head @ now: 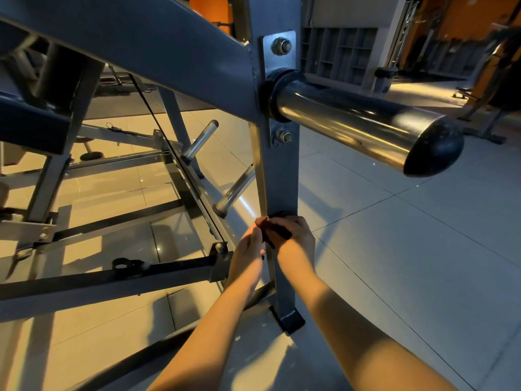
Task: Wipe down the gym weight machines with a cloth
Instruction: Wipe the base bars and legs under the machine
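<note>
Cloth (277,230), dark, bunched against grey upright post (282,179); my left hand (249,244) and right hand (296,231) both pinch it, fingers curled.

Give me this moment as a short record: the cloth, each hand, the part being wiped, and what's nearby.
cloth: dark, bunched against the grey post
left hand: pinches the cloth's left side
right hand: fingers curled over the cloth, pressing it to the post
part wiped: low on the upright post, above its black foot
nearby: chrome bar with black end cap higher up; tiled floor
</note>
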`<state>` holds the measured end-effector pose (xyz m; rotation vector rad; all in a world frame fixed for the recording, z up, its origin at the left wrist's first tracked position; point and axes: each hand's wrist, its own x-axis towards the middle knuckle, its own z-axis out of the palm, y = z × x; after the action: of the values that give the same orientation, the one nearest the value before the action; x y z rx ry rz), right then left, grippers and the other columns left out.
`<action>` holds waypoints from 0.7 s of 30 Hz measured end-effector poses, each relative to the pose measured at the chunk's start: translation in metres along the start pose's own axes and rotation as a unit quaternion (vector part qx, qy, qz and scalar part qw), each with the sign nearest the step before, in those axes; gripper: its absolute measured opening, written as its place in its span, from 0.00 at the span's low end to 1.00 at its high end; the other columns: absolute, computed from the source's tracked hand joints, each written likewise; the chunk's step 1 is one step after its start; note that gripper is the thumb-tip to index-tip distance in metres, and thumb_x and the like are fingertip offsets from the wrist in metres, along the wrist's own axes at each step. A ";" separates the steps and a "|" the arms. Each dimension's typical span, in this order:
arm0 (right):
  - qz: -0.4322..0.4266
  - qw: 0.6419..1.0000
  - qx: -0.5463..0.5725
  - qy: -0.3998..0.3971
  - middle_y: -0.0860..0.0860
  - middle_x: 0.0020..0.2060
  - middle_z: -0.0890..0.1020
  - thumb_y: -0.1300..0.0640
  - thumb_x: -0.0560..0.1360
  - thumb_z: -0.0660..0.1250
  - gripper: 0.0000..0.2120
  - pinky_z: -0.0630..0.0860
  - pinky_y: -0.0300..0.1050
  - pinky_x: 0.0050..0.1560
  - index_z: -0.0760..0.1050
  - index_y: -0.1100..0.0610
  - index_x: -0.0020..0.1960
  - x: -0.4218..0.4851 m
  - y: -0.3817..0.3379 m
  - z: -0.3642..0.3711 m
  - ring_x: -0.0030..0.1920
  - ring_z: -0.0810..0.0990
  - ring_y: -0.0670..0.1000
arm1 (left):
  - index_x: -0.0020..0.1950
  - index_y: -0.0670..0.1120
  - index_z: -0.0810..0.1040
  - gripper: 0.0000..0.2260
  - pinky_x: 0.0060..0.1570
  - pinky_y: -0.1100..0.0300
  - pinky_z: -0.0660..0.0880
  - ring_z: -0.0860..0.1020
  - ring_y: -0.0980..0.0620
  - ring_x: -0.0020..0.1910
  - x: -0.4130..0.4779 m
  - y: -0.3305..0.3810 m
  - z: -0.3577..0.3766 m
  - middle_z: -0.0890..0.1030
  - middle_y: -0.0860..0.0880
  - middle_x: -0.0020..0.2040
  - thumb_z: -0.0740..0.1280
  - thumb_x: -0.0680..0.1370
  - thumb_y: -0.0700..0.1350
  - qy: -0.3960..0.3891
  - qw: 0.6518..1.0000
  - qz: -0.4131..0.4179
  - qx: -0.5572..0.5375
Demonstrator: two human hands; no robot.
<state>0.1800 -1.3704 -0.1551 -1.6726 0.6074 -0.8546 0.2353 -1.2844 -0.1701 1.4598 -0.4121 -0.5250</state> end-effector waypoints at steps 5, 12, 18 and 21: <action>-0.110 0.987 -0.109 0.033 0.43 0.55 0.77 0.61 0.77 0.73 0.12 0.72 0.25 0.56 0.81 0.46 0.55 0.012 -0.023 -0.017 0.54 0.75 0.29 | 0.70 0.57 0.72 0.16 0.69 0.53 0.72 0.75 0.56 0.67 -0.008 0.003 0.008 0.78 0.53 0.67 0.55 0.84 0.55 -0.011 0.999 0.012 -0.039; -0.080 0.991 -0.077 0.073 0.46 0.58 0.78 0.61 0.78 0.71 0.11 0.73 0.27 0.59 0.79 0.47 0.56 0.011 -0.012 -0.003 0.55 0.76 0.36 | 0.69 0.61 0.71 0.16 0.63 0.60 0.74 0.75 0.59 0.67 0.001 0.012 0.004 0.79 0.66 0.61 0.57 0.82 0.58 -0.002 0.998 0.047 -0.033; 0.064 0.998 0.011 0.000 0.44 0.48 0.83 0.61 0.78 0.69 0.10 0.82 0.42 0.54 0.82 0.48 0.55 -0.010 -0.020 -0.018 0.51 0.83 0.47 | 0.75 0.58 0.67 0.20 0.71 0.57 0.66 0.67 0.57 0.72 -0.024 0.020 0.006 0.69 0.57 0.72 0.61 0.85 0.42 -0.008 0.998 0.065 0.027; 0.048 0.997 0.054 -0.017 0.47 0.52 0.82 0.57 0.81 0.68 0.09 0.81 0.37 0.50 0.79 0.49 0.60 -0.037 -0.039 -0.017 0.53 0.82 0.46 | 0.66 0.63 0.71 0.13 0.55 0.66 0.71 0.74 0.60 0.60 -0.046 0.031 -0.006 0.77 0.56 0.64 0.62 0.84 0.48 0.038 0.994 0.077 0.062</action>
<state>0.1426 -1.3423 -0.1242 -1.5445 0.6026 -0.7754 0.2032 -1.2523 -0.1374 1.5481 -0.4983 -0.3244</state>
